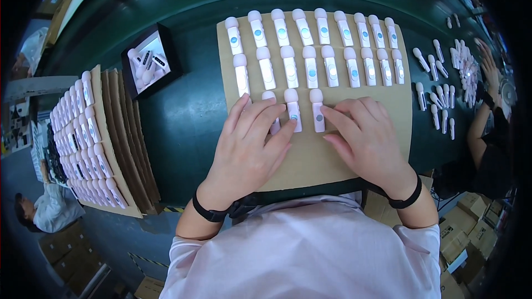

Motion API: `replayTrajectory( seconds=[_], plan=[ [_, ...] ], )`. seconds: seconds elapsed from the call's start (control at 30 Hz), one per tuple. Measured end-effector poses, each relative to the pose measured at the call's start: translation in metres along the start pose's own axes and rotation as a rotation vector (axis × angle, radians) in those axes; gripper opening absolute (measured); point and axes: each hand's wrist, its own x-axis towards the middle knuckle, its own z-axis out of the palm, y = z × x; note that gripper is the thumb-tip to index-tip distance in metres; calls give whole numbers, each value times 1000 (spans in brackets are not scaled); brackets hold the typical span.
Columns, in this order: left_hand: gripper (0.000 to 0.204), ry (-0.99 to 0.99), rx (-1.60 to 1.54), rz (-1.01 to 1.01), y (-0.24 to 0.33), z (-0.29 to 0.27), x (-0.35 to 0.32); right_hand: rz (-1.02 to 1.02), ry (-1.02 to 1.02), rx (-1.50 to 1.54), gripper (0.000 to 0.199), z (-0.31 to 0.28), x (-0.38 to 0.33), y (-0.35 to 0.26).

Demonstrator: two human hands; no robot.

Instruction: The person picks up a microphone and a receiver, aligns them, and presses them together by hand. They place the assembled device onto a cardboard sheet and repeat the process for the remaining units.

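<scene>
Small pale wand-shaped devices with rounded heads lie in rows on a brown cardboard sheet (354, 158); many bear a round blue or white spot. My left hand (244, 144) lies over the left of the nearest row, fingers apart, partly hiding a device (269, 95) there. Its thumb tip is at the lower part of another wand-shaped device (291, 102). My right hand (371, 141) is open, its index fingertip at the right edge of the rightmost device in that row (316, 99). The right thumb stands apart from it, over bare cardboard.
A black open box (172, 58) with several loose devices stands left. Farther left, stacked cardboard sheets (130, 149) carry more devices in rows. Loose devices (435, 97) lie on the green table (188, 116) at right, near another person's hand (489, 66). A second person (47, 210) is at far left.
</scene>
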Motion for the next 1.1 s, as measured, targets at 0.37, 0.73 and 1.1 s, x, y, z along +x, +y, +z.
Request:
replayTrajectory(
  seconds=[0.37,0.73,1.1],
  plan=[
    [35,43,-179,-10,1,-33,3,-22,76,-117,28,-64,27,76],
    [26,211,-321,-163,-11,-46,-6,233,-159,-343,24,-68,201,178],
    [21,168,-373,-218,-11,-49,-1,230,-292,-464,22,-24,270,187]
  ],
)
